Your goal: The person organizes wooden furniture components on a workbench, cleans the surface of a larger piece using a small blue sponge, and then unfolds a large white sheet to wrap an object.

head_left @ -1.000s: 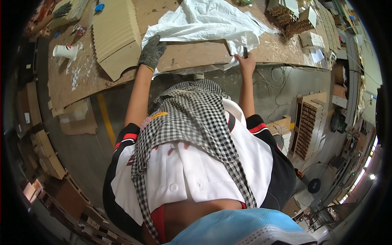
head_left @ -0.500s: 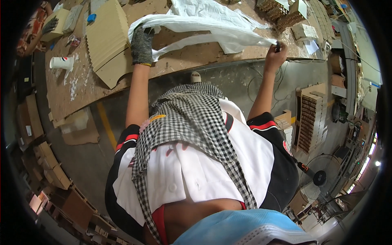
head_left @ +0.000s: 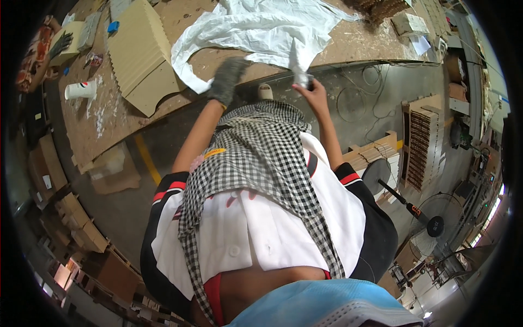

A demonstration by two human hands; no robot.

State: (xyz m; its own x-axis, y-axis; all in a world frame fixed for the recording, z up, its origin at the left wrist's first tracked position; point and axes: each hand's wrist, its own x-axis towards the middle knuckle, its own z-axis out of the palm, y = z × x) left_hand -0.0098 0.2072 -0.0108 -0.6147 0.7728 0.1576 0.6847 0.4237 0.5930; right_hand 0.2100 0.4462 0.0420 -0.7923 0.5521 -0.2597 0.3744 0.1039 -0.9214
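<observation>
L glove (head_left: 227,79) is motion-blurred. R hand (head_left: 308,87) grips a blurred bit of white sheet (head_left: 256,30), maybe twisted; sheet's top is cropped.

White sheet (head_left: 261,30) on brown tabletop (head_left: 354,41); grey glove on left hand (head_left: 227,80); black-and-white checked scarf (head_left: 256,152); white cup (head_left: 80,90) far left.

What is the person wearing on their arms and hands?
The left hand wears a fuzzy dark grey glove. The right hand has no glove. Both arms are bare below short black sleeves edged with red and white bands.
</observation>
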